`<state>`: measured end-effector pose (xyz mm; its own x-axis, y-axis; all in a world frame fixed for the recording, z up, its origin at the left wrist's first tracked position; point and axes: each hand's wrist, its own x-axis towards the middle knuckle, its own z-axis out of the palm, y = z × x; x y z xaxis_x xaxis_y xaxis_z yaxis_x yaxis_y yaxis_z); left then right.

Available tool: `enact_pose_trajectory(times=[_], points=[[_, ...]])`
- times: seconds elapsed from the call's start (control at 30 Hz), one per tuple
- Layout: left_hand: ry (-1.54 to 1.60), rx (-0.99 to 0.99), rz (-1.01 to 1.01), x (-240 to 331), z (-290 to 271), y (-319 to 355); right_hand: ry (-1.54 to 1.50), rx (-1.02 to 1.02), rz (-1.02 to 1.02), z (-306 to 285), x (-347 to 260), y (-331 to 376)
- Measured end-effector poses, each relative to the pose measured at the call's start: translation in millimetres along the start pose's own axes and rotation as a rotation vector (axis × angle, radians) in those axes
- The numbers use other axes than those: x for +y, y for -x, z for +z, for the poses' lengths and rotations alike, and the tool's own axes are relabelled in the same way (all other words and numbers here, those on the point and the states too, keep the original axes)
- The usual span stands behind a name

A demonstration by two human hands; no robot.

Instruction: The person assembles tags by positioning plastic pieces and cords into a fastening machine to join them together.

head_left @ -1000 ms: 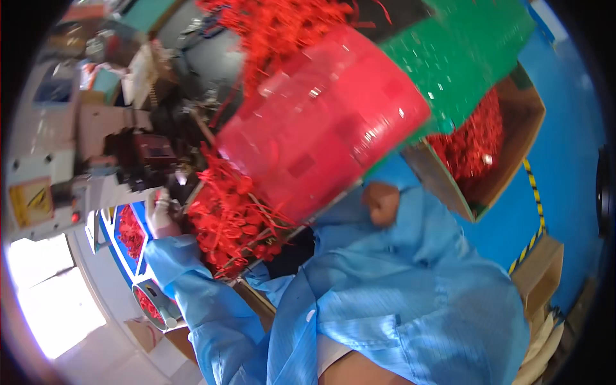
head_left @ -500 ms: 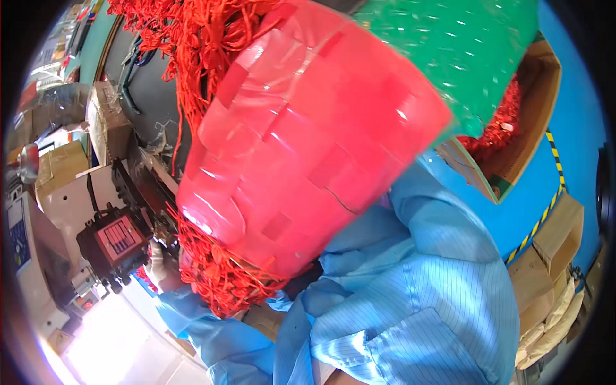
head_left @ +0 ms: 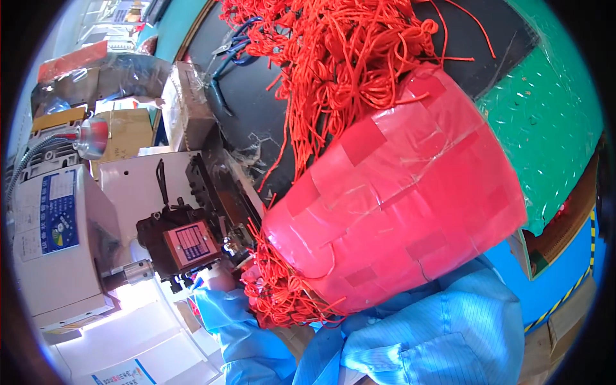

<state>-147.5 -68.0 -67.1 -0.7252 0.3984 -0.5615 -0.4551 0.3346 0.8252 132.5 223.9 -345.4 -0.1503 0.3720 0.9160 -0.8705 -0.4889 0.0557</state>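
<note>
A broad red sheet [head_left: 398, 212], patched with glossy tape, slants across the middle of the head view. Red cords [head_left: 346, 64] with loops and loose ends lie heaped at its far edge. More knotted red cord [head_left: 279, 285] hangs at its near left end. My left hand [head_left: 221, 277] shows only as a small patch beside a dark machine head [head_left: 183, 240] with a red label plate. Its fingers are hidden, so what it holds is unclear. My right hand is out of sight; its blue striped sleeve [head_left: 443, 321] runs up under the red sheet.
A pale machine housing [head_left: 61, 244] with a shaft stands at left, and a lamp [head_left: 93, 138] on a flexible neck rises behind it. Blue-handled pliers [head_left: 234, 48] lie on the dark tabletop [head_left: 247, 96]. Green sheeting [head_left: 545, 128] covers the right side above a cardboard box [head_left: 539, 250].
The whole view has shifted, so the machine, cords and red sheet sit farther right. More of the cord heap, pliers and lamp shows. My left hand stays beside the machine head.
</note>
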Motion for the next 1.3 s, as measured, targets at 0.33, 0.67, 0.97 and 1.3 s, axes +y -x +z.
enact_pose_trajectory(times=[0.33,0.67,0.97,1.3], points=[[-0.008,0.096,-0.034,15.9,14.7,12.1,-0.542,-0.433,-0.310,-27.8,16.4,-105.1],[-0.051,0.195,0.064,22.3,4.3,42.2,-0.658,-0.853,-0.359,-106.4,135.5,-58.9],[-0.141,0.228,0.070,13.3,5.7,46.9,-0.697,-0.735,-0.449,-157.0,190.0,31.8],[-0.244,0.300,0.054,-0.4,5.3,54.9,-0.761,-0.569,-0.564,-114.5,152.2,-10.4]])
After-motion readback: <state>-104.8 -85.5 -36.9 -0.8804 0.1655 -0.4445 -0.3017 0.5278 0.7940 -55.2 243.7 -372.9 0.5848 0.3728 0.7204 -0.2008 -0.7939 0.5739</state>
